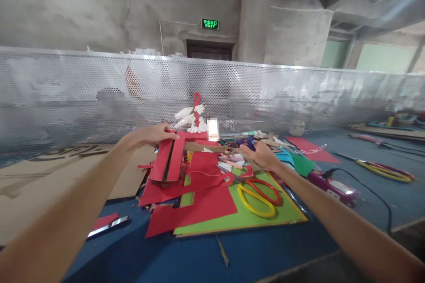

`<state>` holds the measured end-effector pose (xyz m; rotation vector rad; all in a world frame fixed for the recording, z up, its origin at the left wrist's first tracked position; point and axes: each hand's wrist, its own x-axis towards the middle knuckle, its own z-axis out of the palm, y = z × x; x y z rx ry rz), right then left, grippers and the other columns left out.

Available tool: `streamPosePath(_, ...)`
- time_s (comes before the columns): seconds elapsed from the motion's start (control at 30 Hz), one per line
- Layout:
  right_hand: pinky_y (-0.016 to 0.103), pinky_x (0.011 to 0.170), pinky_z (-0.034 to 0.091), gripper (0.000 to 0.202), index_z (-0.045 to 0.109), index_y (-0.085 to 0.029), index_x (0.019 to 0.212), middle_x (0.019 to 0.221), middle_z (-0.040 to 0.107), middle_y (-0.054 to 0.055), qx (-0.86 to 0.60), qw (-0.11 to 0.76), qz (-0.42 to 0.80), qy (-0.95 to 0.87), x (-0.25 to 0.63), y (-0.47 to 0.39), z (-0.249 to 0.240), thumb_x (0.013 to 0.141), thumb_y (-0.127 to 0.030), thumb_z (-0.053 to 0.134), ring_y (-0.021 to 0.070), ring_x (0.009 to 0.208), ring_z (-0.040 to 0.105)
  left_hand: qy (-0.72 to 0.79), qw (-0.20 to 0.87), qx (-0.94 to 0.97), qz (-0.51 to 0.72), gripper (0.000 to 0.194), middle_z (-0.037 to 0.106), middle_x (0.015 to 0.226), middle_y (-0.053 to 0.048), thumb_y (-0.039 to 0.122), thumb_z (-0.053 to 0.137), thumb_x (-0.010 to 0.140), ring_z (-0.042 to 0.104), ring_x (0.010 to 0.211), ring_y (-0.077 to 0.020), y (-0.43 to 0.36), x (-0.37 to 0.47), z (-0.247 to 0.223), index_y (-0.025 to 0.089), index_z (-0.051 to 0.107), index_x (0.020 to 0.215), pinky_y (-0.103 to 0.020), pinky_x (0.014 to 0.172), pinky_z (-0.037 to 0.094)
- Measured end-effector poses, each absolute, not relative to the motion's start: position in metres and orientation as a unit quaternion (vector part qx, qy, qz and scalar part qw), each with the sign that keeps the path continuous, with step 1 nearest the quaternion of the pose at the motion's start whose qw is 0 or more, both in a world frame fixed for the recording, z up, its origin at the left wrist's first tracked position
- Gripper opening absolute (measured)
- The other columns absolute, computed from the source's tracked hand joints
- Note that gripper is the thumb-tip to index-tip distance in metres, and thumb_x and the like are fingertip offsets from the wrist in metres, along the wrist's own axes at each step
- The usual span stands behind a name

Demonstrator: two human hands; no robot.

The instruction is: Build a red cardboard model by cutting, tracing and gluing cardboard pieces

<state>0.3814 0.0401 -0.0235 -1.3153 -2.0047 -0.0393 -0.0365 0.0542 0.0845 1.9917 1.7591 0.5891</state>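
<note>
My left hand [156, 135] grips the upper end of a red folded cardboard piece [174, 157], which has a dark slot down its length. At the right, my right hand [259, 152] is closed on a dark blue tool [244, 142], its shape partly hidden by the fingers. Between the hands runs a brown cardboard strip [202, 146]. Below them, red paper pieces [207, 208] overlap a green sheet [292, 212]. Scissors [257, 201] with yellow and orange handles rest on that sheet.
Brown cardboard [122, 172] lies left, near a metal-bladed cutter [109, 226]. A red stand with white flowers [197, 117] is at the back, before a perforated metal screen [159, 79]. Rightward are a purple power strip [335, 188] with a black cable and more scissors [385, 170].
</note>
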Motion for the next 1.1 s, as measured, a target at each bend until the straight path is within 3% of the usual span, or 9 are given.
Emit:
streamPosePath(0.2,0.030,0.078,0.045,0.041,0.075,-0.016,0.095,0.093,0.077,0.012,-0.528,0.358,-0.044,-0.769,0.376,0.043,-0.025,0.100,-0.048,0.050,0.0274,0.091,0.071,0.630,0.220,0.711,0.221,0.060,0.071,0.098,-0.009,0.073,0.075,0.063,0.070,0.097,-0.0308,0.051,-0.036,0.086,0.025,0.057,0.094,-0.032,0.065,0.057)
streamPosePath(0.37,0.030,0.079,0.046,0.040,0.076,-0.017,0.103,0.098,0.078,0.012,-0.523,0.362,-0.063,-0.769,0.370,0.044,-0.027,0.099,-0.050,0.053,0.0273,0.094,0.071,0.631,0.233,0.706,0.222,0.060,0.071,0.100,-0.010,0.072,0.075,0.063,0.071,0.096,-0.0296,0.048,-0.034,0.088,0.024,0.058,0.095,-0.031,0.065,0.057)
streamPosePath(0.57,0.032,0.075,0.048,0.046,0.077,-0.016,0.098,0.094,0.078,0.014,-0.553,0.343,-0.069,-0.757,0.383,0.046,-0.028,0.100,-0.054,0.050,0.0287,0.089,0.072,0.631,0.237,0.703,0.229,0.062,0.069,0.096,-0.008,0.074,0.076,0.062,0.070,0.092,-0.0282,0.049,-0.035,0.087,0.024,0.057,0.094,-0.034,0.069,0.059)
streamPosePath(0.77,0.032,0.082,0.048,0.045,0.076,-0.015,0.104,0.102,0.078,0.015,-0.558,0.341,-0.092,-0.751,0.373,0.050,-0.029,0.100,-0.052,0.052,0.0299,0.098,0.072,0.631,0.238,0.700,0.234,0.060,0.068,0.100,-0.009,0.071,0.077,0.062,0.069,0.092,-0.0275,0.053,-0.037,0.085,0.025,0.058,0.094,-0.032,0.066,0.058)
streamPosePath(0.93,0.031,0.078,0.047,0.044,0.076,-0.016,0.100,0.097,0.078,0.014,-0.557,0.338,-0.086,-0.754,0.377,0.050,-0.030,0.100,-0.053,0.051,0.0292,0.095,0.072,0.638,0.233,0.698,0.228,0.056,0.068,0.100,-0.007,0.066,0.080,0.060,0.068,0.095,-0.0283,0.055,-0.038,0.086,0.026,0.056,0.092,-0.031,0.064,0.058)
streamPosePath(1.1,0.031,0.073,0.045,0.048,0.075,-0.017,0.084,0.086,0.077,0.013,-0.571,0.336,-0.067,-0.746,0.394,0.047,-0.029,0.101,-0.054,0.049,0.0281,0.084,0.071,0.639,0.231,0.696,0.232,0.052,0.067,0.102,-0.007,0.061,0.080,0.060,0.069,0.096,-0.0287,0.050,-0.035,0.087,0.026,0.055,0.089,-0.030,0.066,0.058)
